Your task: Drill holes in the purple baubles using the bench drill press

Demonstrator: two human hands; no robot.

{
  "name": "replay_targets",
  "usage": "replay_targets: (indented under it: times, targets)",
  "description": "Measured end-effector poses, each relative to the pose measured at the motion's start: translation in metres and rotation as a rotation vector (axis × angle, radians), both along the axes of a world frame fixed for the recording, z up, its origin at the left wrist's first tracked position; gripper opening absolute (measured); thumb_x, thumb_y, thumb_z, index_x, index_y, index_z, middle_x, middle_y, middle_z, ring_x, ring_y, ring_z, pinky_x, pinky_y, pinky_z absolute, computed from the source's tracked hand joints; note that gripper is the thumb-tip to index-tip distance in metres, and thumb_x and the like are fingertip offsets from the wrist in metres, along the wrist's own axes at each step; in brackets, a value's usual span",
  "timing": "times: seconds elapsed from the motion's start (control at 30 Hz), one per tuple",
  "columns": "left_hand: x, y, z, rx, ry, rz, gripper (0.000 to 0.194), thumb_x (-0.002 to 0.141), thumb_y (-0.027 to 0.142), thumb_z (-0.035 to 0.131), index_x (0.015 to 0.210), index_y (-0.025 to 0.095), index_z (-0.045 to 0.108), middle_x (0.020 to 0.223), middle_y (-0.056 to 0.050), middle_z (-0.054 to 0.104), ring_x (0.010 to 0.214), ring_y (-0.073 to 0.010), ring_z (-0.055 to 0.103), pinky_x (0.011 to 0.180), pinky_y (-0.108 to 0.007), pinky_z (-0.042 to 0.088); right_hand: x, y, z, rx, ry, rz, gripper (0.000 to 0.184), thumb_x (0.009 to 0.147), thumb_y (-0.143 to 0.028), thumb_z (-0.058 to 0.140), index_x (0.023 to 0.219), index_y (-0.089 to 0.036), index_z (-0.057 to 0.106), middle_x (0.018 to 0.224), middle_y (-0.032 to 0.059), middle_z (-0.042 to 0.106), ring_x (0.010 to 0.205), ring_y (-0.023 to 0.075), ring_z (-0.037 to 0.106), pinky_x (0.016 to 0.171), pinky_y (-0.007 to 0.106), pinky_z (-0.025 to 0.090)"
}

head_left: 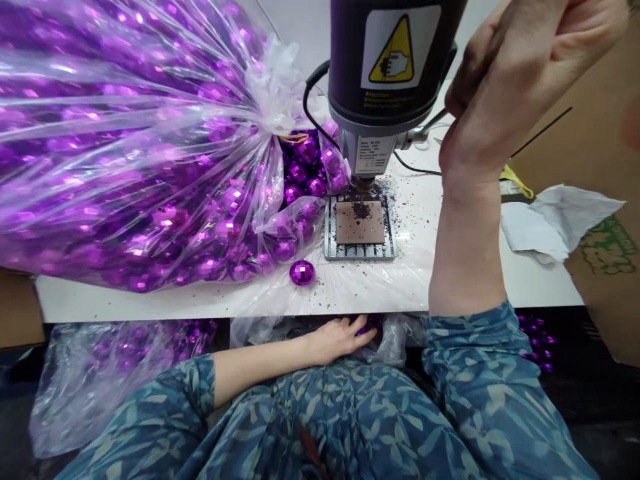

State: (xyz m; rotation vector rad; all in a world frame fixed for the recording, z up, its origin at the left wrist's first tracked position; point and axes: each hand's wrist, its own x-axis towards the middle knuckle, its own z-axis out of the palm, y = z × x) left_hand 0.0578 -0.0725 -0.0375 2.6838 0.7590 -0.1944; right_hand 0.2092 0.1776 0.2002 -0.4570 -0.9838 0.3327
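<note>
Leaf-print shirt (380, 407) nearest, I see R hand (500, 93) far right gripping drill lever (434, 121) & L hand (336, 339) near, on purple ball (369, 325), can't tell if gripped.

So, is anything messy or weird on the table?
Yes, dark crumbs are scattered over the brown block, the metal base and the white table, so it looks messy. One shiny purple ball also sits outside the big plastic bag, apart from the others.
</note>
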Motion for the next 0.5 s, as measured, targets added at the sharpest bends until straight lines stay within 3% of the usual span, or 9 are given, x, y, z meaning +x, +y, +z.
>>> replay_targets:
  times: [0.1, 0.13, 0.2, 0.27, 0.33, 0.4, 0.5]
  targets:
    - [-0.015, 0.002, 0.01, 0.146, -0.257, -0.047, 0.044, 0.098, 0.016, 0.049, 0.14, 0.026, 0.058, 0.133, -0.017, 0.07, 0.085, -0.0219, 0.07, 0.069, -0.033, 0.056, 0.001, -0.003, 0.001, -0.063, -0.054, -0.048, 0.047, 0.097, -0.008, 0.036, 0.055, -0.028, 0.029, 0.04, -0.0078, 0.03, 0.037, 0.0022, 0.026, 0.05, 0.023, 0.028]
    - [-0.022, 0.004, 0.015, 0.225, -0.342, 0.007, 0.042, 0.099, 0.017, 0.049, 0.138, 0.027, 0.06, 0.127, -0.016, 0.072, 0.086, -0.0227, 0.069, 0.071, -0.034, 0.056, 0.001, -0.004, 0.001, -0.082, -0.072, -0.054, 0.048, 0.097, -0.008, 0.037, 0.054, -0.028, 0.027, 0.04, -0.0076, 0.03, 0.038, 0.0023, 0.026, 0.051, 0.022, 0.03]
    - [-0.039, 0.013, 0.028, 0.381, -0.397, 0.26, 0.043, 0.098, 0.016, 0.053, 0.139, 0.028, 0.059, 0.124, -0.017, 0.072, 0.095, -0.0264, 0.068, 0.079, -0.041, 0.058, 0.002, -0.005, 0.001, -0.088, -0.097, -0.053, 0.049, 0.097, -0.011, 0.039, 0.053, -0.028, 0.026, 0.04, -0.0076, 0.029, 0.038, 0.0024, 0.025, 0.052, 0.022, 0.032]
    - [-0.056, 0.025, 0.041, 0.454, -0.287, 0.559, 0.05, 0.094, 0.012, 0.057, 0.141, 0.028, 0.058, 0.133, -0.019, 0.067, 0.108, -0.0328, 0.065, 0.087, -0.05, 0.058, 0.002, -0.005, 0.001, -0.048, -0.087, -0.036, 0.048, 0.096, -0.018, 0.048, 0.054, -0.028, 0.026, 0.04, -0.008, 0.028, 0.038, 0.0024, 0.024, 0.052, 0.023, 0.031]
    - [-0.072, 0.038, 0.055, 0.396, -0.148, 0.71, 0.052, 0.091, 0.006, 0.057, 0.138, 0.026, 0.061, 0.137, -0.02, 0.063, 0.114, -0.0365, 0.063, 0.091, -0.055, 0.057, 0.001, -0.005, 0.0, -0.004, -0.072, 0.001, 0.045, 0.089, -0.031, 0.06, 0.056, -0.028, 0.029, 0.04, -0.0084, 0.03, 0.038, 0.0025, 0.025, 0.051, 0.024, 0.027]
    - [-0.084, 0.049, 0.065, 0.263, -0.156, 0.711, 0.046, 0.09, 0.006, 0.056, 0.131, 0.025, 0.066, 0.133, -0.018, 0.064, 0.113, -0.0347, 0.064, 0.092, -0.054, 0.057, 0.0, -0.006, 0.0, 0.036, -0.043, 0.022, 0.043, 0.081, -0.04, 0.064, 0.059, -0.028, 0.03, 0.04, -0.0093, 0.029, 0.037, 0.0021, 0.024, 0.049, 0.025, 0.023]
    - [-0.088, 0.061, 0.077, -0.026, -0.504, 0.741, 0.037, 0.095, 0.024, 0.064, 0.131, 0.026, 0.065, 0.127, -0.013, 0.067, 0.113, -0.0293, 0.067, 0.096, -0.048, 0.058, -0.002, -0.008, 0.0, 0.027, -0.048, 0.063, 0.044, 0.072, -0.049, 0.066, 0.058, -0.027, 0.03, 0.041, -0.0093, 0.029, 0.04, 0.0014, 0.021, 0.048, 0.024, 0.022]
